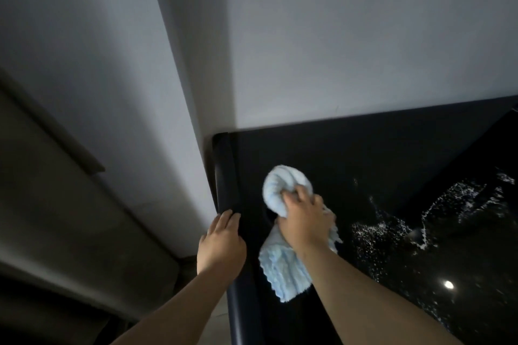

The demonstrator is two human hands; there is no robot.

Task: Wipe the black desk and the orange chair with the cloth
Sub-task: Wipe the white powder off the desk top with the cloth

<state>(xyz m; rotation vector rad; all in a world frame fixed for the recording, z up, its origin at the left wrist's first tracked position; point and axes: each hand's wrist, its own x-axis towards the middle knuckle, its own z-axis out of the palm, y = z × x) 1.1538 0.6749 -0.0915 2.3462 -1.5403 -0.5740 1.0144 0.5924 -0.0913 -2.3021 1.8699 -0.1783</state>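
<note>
The cloth (283, 235) is bunched in the closed grip of the right hand (305, 221) and pressed on the black desk (350, 154) near its left edge. White speckled residue (392, 232) lies to the right of that grip, nearer the right hand. The left hand (221, 244) is rested flat on the desk's edge, holding nothing. The cloth is pale blue and ribbed, its long axis running away from the person. The orange chair is not seen.

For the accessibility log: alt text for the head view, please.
A person's right hand grips a bunched light blue cloth on a black desk, while the left hand rests on the desk's left edge. White droplets speckle the desktop to the right.
</note>
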